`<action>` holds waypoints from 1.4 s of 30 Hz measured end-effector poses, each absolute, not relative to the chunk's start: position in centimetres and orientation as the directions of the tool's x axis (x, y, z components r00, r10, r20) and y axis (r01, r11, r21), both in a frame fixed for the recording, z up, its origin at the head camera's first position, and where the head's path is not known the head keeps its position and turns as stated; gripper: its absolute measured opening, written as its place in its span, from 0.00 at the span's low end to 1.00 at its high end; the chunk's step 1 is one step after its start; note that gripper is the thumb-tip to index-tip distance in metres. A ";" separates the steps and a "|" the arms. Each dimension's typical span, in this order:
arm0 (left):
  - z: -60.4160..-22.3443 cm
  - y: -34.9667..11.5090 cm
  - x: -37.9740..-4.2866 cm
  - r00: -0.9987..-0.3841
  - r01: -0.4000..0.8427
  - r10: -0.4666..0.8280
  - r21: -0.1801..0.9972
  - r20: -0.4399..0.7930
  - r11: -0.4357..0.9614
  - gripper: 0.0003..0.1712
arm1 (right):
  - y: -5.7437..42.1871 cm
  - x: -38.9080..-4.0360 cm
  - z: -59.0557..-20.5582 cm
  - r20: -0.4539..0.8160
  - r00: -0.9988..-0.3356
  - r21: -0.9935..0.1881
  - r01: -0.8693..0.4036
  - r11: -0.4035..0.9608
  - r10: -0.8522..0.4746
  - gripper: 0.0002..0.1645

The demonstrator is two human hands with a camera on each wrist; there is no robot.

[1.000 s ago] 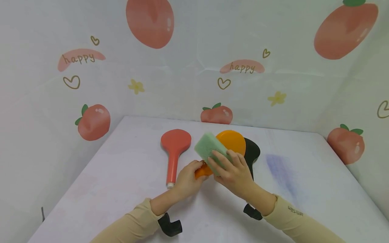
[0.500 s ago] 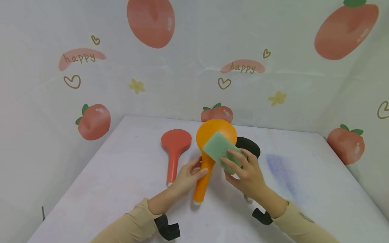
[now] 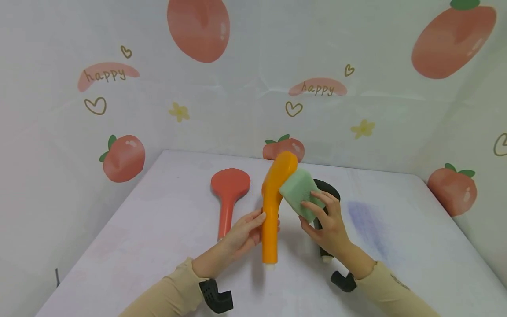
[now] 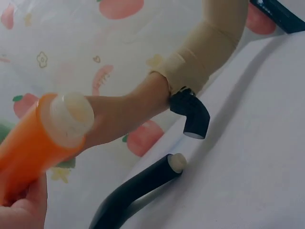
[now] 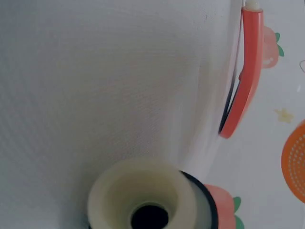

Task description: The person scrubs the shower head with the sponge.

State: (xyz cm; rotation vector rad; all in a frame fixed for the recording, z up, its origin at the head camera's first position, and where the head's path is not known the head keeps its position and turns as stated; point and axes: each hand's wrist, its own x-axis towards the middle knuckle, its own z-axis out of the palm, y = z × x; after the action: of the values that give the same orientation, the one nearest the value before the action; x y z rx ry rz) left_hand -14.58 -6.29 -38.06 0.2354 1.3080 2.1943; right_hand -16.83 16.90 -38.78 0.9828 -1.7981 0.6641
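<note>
Over the bench (image 3: 158, 255), the fingers of the left hand (image 3: 243, 234) grip the orange shower head (image 3: 270, 211) edge-on, I'd guess to offer its side to the green sponge (image 3: 299, 192) pinched in the right hand (image 3: 330, 226), the red shower head (image 3: 229, 191) and black shower head (image 3: 327, 186) lying apart, perhaps for elbow room.

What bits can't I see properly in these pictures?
- Orange long-handled plastic shower head: head view, spray face turned away; right wrist view, face cut off by the right edge.
- Black round-topped shower head: head view, middle hidden behind the right hand and pale green sponge block.
- Left hand: left wrist view, cut off by the picture's edge.
- Dark lettering on the beige sleeve: head view, too small.
</note>
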 end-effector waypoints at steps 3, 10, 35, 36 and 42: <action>-37.8 -6.1 -14.5 -0.799 -0.403 0.586 0.845 -0.138 -0.350 0.28 | 16.8 -17.0 -38.9 0.923 -0.199 -0.010 -0.868 0.497 -0.328 0.17; -37.7 -5.6 -14.3 -0.791 -0.373 0.591 0.892 -0.161 -0.256 0.33 | 16.4 -17.3 -39.0 0.925 -0.170 0.011 -0.881 0.472 -0.339 0.16; -39.1 -5.7 -14.7 -0.774 -0.194 0.603 0.979 -0.194 0.066 0.36 | 15.3 -16.6 -38.7 0.865 -0.235 -0.003 -0.886 0.464 -0.443 0.17; -39.2 -5.7 -14.7 -0.780 -0.190 0.596 0.980 -0.191 0.065 0.36 | 15.3 -16.6 -38.7 0.861 -0.233 0.002 -0.888 0.460 -0.452 0.17; -39.6 -5.9 -14.7 -0.754 -0.232 0.625 0.972 -0.205 0.039 0.37 | 15.2 -16.6 -38.4 0.815 -0.240 0.025 -0.895 0.446 -0.527 0.19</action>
State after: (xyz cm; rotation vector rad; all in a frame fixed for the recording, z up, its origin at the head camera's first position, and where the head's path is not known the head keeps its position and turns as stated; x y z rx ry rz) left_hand -14.74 -5.88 -39.56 0.3987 1.7046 1.7807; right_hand -16.56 15.18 -38.37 1.1973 -1.9066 0.5885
